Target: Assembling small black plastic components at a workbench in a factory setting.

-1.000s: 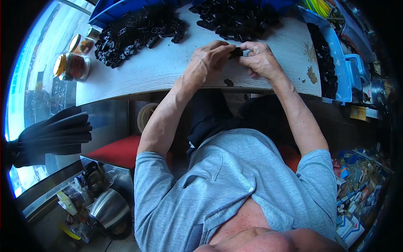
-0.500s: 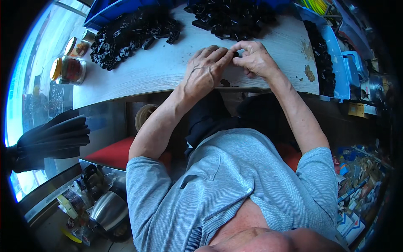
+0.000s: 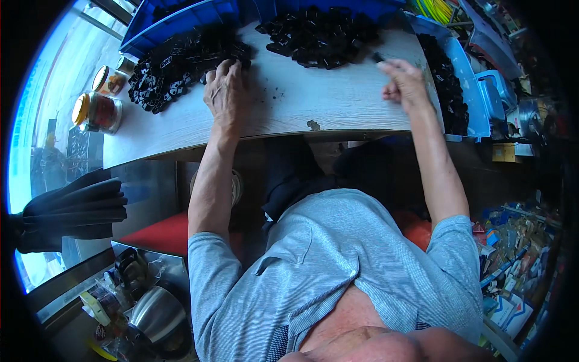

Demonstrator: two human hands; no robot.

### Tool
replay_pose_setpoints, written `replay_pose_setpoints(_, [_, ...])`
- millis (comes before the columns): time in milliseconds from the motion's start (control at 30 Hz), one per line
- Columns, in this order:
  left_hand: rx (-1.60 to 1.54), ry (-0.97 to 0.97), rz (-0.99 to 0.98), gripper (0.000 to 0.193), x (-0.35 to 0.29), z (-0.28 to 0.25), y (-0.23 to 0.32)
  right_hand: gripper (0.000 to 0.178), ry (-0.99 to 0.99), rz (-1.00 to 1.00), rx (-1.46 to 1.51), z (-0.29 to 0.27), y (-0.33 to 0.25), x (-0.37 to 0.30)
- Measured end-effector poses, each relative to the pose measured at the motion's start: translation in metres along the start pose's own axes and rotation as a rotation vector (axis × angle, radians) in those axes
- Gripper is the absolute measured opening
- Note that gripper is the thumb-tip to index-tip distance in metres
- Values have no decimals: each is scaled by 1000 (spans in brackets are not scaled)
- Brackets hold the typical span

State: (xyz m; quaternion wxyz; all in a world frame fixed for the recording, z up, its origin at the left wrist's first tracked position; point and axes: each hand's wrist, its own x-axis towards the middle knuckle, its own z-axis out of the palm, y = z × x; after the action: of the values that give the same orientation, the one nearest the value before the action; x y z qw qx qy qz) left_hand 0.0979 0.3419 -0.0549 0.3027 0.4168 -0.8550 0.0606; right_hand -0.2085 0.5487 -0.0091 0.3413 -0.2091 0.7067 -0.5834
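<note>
My left hand [image 3: 225, 96] reaches to the right end of the left pile of black plastic parts [image 3: 166, 69]. Its fingers are bent and slightly apart, with the tips on the parts at the pile's edge. Blurred by motion, my right hand [image 3: 406, 84] is over the right side of the white table [image 3: 313, 96]. A small black plastic part [image 3: 378, 58] shows at its fingertips, apparently gripped. The second pile of black parts [image 3: 319, 36] lies at the back, between and beyond my hands.
Blue bins [image 3: 199, 18] line the table's back. On the right, a light blue bin [image 3: 476, 111] holds more black parts. Jars [image 3: 96, 113] stand at the left edge. A steel kettle [image 3: 158, 314] sits at lower left; assorted packets [image 3: 512, 253] crowd the lower right.
My hands were together at the middle of the table around a small black part. They have moved apart: the left to the left pile, the right rightward with a black part.
</note>
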Motion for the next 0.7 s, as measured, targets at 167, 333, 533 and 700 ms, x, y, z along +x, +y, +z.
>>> replay_pose_setpoints(167, [-32,-64,63,34,-8,-3,5,39,370,-39,44,-35,1,17])
replay_pose_setpoints(333, [-99,-89,105,35,-6,-1,15,42,86,-81,-39,3,7,8])
replay_pose_setpoints(533, [-177,-86,198,35,-5,1,15,51,-145,-97,-356,58,-5,4])
replay_pose_setpoints(700, [-289,70,201,34,-5,-6,22,54,-169,-160,-562,76,-13,4])
